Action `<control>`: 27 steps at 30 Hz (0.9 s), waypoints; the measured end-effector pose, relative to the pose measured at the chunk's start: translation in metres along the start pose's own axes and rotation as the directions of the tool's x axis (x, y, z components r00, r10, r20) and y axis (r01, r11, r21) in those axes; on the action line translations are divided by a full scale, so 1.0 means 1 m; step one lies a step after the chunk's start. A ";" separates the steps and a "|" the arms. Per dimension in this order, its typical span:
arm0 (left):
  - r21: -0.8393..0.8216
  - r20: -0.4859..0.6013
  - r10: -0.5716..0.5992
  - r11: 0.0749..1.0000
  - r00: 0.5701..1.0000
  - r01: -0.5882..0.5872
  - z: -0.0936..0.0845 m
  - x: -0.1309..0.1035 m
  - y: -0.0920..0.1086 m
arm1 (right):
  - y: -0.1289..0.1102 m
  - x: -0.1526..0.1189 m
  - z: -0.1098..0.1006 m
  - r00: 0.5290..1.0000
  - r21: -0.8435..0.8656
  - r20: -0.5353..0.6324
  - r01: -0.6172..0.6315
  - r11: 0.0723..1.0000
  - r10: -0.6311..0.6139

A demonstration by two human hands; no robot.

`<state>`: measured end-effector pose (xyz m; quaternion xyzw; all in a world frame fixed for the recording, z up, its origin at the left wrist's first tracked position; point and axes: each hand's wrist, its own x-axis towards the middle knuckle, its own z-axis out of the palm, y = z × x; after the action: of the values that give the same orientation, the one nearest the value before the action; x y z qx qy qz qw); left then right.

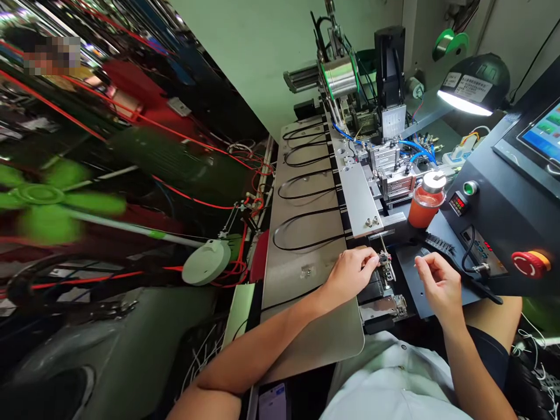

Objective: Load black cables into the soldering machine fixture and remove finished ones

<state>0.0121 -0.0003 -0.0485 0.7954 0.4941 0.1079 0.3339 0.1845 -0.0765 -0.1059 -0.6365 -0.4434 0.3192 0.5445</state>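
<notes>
Small connector is being pinched by left hand; right hand is hovering nearby, loosely curled, holding nothing. Capped jar w/ orange liquid is standing beyond.

A lit desk lamp at the far right gives the strongest light, its bulb face blown out to white. It brightens the machine parts beneath and the pale tabletop, which shows a soft sheen. The hands, near centre, are evenly lit and sharp. The left half is dim, smeared and stretched by wide-angle distortion; a green fan there is blurred. A screen at the right edge glows. Near corners fall into shadow.
</notes>
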 end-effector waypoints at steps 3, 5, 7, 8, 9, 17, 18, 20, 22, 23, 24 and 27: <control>0.022 -0.002 -0.006 1.000 1.000 0.006 0.000 0.001 0.000 | 0.002 0.003 0.000 0.998 -0.015 0.064 0.015 1.000 -0.014; 0.046 -0.008 -0.013 0.999 1.000 0.013 0.001 0.001 0.002 | 0.002 0.007 0.001 0.990 -0.023 0.135 0.032 0.999 -0.029; 0.067 -0.019 -0.013 0.998 1.000 0.015 0.002 0.002 0.004 | 0.002 0.012 0.004 0.976 -0.035 0.210 0.061 0.998 -0.052; 0.073 -0.025 -0.011 0.997 1.000 0.013 0.003 0.002 0.005 | 0.002 0.014 0.007 0.968 -0.042 0.243 0.077 0.996 -0.065; 0.076 -0.029 -0.009 0.997 1.000 0.011 0.003 0.003 0.005 | 0.001 0.017 0.010 0.959 -0.048 0.272 0.093 0.994 -0.077; 0.126 -0.027 0.024 0.992 0.999 -0.020 0.004 0.003 0.007 | 0.000 0.026 0.036 0.934 -0.020 0.337 0.135 0.991 -0.120; 0.154 -0.040 0.039 0.988 0.998 -0.032 0.005 0.002 0.006 | 0.001 0.026 0.038 0.935 0.010 0.332 0.129 0.992 -0.125; 0.221 -0.100 0.087 0.973 0.991 -0.063 0.007 -0.001 0.003 | 0.005 0.026 0.041 0.942 0.069 0.311 0.110 0.992 -0.126; 0.294 -0.156 0.185 0.947 0.970 -0.133 0.011 -0.006 -0.002 | 0.007 0.025 0.043 0.948 0.108 0.292 0.097 0.989 -0.125; 0.334 -0.166 0.247 0.925 0.955 -0.182 0.013 -0.008 -0.005 | 0.008 0.024 0.043 0.949 0.119 0.288 0.096 0.988 -0.127; 0.376 -0.165 0.311 0.897 0.936 -0.232 0.014 -0.010 -0.008 | 0.008 0.024 0.043 0.949 0.126 0.286 0.097 0.987 -0.130; 0.499 -0.137 0.458 0.798 0.878 -0.338 0.016 -0.013 -0.013 | 0.007 0.023 0.043 0.950 0.125 0.281 0.107 0.986 -0.138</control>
<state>0.0042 -0.0147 -0.0668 0.9177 0.3636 0.1553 0.0398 0.1571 -0.0378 -0.1199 -0.5240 -0.5388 0.3976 0.5264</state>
